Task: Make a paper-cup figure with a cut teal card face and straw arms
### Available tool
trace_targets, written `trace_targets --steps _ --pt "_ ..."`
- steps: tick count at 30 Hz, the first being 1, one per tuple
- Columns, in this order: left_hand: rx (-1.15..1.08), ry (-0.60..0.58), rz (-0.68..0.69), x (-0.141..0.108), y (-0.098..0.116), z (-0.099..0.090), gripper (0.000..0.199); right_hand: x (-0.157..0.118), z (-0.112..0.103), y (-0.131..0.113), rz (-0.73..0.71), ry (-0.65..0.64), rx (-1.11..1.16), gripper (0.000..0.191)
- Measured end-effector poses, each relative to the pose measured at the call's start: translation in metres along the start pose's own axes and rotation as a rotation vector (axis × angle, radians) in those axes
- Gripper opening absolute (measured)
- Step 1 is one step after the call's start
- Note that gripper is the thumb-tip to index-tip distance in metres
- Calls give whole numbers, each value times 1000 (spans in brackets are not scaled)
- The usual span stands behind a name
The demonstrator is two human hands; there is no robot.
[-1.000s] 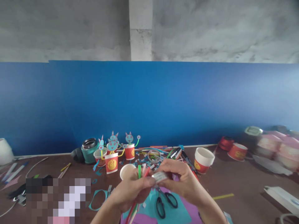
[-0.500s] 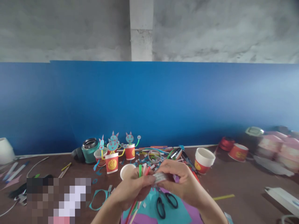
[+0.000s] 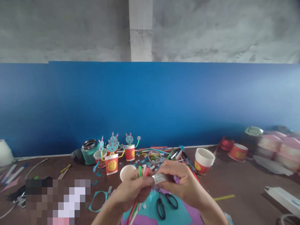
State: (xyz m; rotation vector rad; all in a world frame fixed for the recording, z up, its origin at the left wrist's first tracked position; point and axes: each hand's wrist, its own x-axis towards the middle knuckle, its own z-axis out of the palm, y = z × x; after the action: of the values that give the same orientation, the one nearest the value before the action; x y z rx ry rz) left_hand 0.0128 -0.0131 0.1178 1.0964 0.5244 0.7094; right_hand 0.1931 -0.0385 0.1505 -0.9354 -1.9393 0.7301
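My left hand is closed around several drinking straws in green, white and red. Their ends poke out above my fingers and again below the palm. My right hand pinches a small shiny, whitish roll of clear tape with faint print on it. The left thumb and fingertips meet its near edge. Black-handled scissors lie under both hands on a sheet of blue paper. The scissors' blades are partly hidden by my right hand.
Red paper cups with blue paper faces and straw arms stand at the left, beside a teal flask. Stacked paper cups are on the right. Straws, paper scraps and a clear ring clutter the back. A cut-out blue sheet lies left.
Both hands keep almost the same pose. The roll of tape has tilted slightly between the fingers, and the view has shifted a little.
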Motion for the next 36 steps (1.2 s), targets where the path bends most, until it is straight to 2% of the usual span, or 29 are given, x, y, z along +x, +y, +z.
trace_targets --steps 7,14,28,33,36 --pt "79 56 35 2 1 5 35 -3 0 0 -10 -23 -32 8" --pt "49 -19 78 1 0 0 34 -1 0 3 4 24 67 8" --pt "86 48 46 3 1 5 38 -3 0 5 -20 -12 -98 6" --pt "136 138 -8 4 6 5 38 -1 3 9 -44 24 -176 8" --pt "164 275 36 4 9 1 35 2 6 12 -61 108 -239 6"
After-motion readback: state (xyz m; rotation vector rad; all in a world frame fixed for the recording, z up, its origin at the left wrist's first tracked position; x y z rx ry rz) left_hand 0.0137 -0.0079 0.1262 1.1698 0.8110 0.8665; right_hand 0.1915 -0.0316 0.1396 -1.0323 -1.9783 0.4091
